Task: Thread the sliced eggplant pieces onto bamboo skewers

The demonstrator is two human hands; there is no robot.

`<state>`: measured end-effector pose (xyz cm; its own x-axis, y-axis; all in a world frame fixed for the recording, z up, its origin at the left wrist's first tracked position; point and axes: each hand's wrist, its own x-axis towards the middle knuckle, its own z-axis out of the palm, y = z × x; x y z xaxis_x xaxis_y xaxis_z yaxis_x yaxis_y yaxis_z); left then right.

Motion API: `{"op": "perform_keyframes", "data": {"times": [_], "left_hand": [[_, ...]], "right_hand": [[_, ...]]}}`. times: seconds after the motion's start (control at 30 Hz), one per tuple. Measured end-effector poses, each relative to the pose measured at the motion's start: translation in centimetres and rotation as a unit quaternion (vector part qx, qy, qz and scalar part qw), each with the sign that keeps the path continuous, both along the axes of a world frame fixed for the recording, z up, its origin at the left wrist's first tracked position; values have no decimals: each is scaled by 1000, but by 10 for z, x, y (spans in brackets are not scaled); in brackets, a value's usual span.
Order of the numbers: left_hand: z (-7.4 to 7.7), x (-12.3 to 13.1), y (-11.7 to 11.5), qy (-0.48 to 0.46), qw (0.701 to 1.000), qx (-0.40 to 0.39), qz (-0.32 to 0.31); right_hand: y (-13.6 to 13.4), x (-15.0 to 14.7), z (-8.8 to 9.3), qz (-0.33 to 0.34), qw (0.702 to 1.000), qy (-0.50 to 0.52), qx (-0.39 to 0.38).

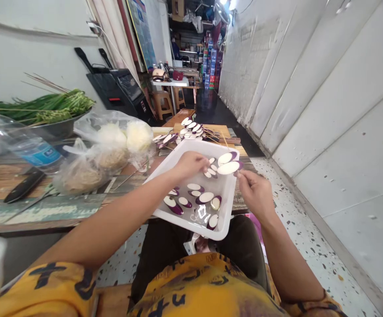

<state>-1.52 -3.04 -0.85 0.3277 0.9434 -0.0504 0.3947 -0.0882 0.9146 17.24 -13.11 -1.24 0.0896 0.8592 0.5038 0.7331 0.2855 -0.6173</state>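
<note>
A white plastic tub [228,207] rests half on the table edge and holds water with several purple-skinned eggplant slices [204,197]. My left hand [190,164] reaches into the tub, fingers curled over small slices. My right hand [256,193] is closed in a pinch on a thin skewer carrying two eggplant slices [227,167] above the tub's far corner. Further back, several skewered eggplant slices [191,129] lie in a pile on a wooden board.
Clear bags of noodles [112,147], a water bottle [26,143], a black-handled knife [24,186] and a metal bowl of green stalks [51,115] crowd the wooden table on the left. A white wall runs along the right; stools and a cluttered shop stand far back.
</note>
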Motion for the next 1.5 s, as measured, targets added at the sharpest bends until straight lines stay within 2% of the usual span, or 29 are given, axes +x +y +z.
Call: {"op": "perform_keyframes", "data": {"times": [0.07,0.13,0.23,0.3,0.33,0.4,0.47,0.5,0.53,0.6,0.77,0.93,1.33,1.5], "left_hand": [[-1,-4,-1,188,977,56,-79],[-2,-3,-4,305,938,70,-152],[-8,2,-9,365,898,64,-239],[-13,4,-9,357,887,42,-289],[-15,4,-7,340,892,28,-298],[-16,3,-2,268,930,-12,-251],[-14,1,5,120,981,-77,-134],[-11,1,9,29,990,-121,-71],[-7,0,11,-59,984,-165,-18],[0,0,14,-193,952,-232,43],[7,0,16,-352,893,-269,79],[4,-1,19,-417,864,-258,111],[9,3,15,-431,848,-277,139],[10,4,13,-432,852,-264,135]], "right_hand": [[-4,4,1,-15,1000,12,-3],[-8,6,1,-20,1000,18,-9],[-12,9,-1,-16,999,28,-16],[-14,9,-2,-11,999,33,-19],[-15,9,-3,-8,999,34,-21],[-17,8,-3,1,999,38,-27],[-22,7,-2,15,998,38,-40],[-25,6,-1,25,998,33,-49],[-28,6,-1,38,997,24,-62],[-33,5,-1,65,994,2,-88],[-42,5,-3,87,990,-13,-111],[-45,5,-1,82,990,-32,-111],[-43,1,2,84,989,-44,-112],[-43,0,2,81,989,-48,-111]]}}
